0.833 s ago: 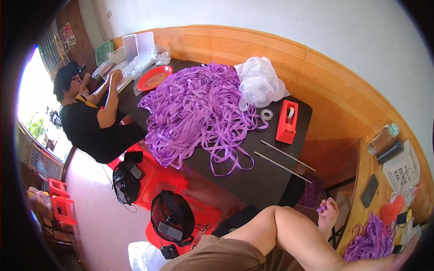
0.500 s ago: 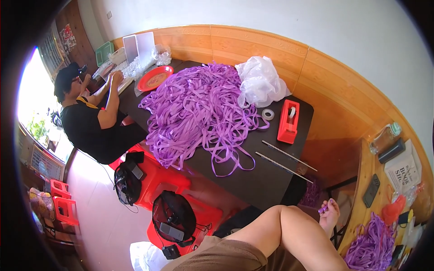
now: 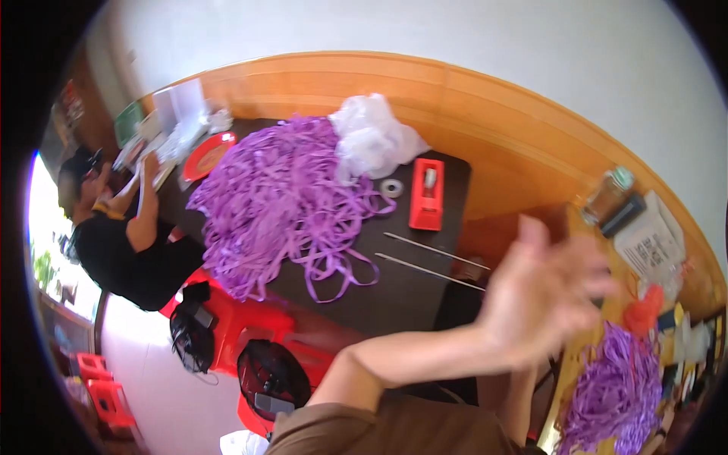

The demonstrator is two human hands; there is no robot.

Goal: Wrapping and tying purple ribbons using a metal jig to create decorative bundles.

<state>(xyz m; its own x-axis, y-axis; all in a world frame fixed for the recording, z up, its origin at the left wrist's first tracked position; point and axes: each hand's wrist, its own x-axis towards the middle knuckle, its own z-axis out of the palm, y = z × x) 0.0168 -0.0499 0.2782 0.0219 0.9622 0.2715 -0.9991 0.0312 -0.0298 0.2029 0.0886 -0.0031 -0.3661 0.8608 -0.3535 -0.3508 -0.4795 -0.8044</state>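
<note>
Fingers apart, the left hand point(image 3: 540, 307) appears between the rods point(image 3: 428, 271) and smaller ribbon pile point(image 3: 613, 394); the right hand is hidden, finger state indeterminable

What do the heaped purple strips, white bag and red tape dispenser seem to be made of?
Purple strips: probably synthetic ribbon, satiny; flat, looping bands with soft sheen. White bag: likely thin plastic film; crumpled, seemingly translucent. Red tape dispenser: apparently hard plastic, smooth; uniform colour, boxy shape.
</note>
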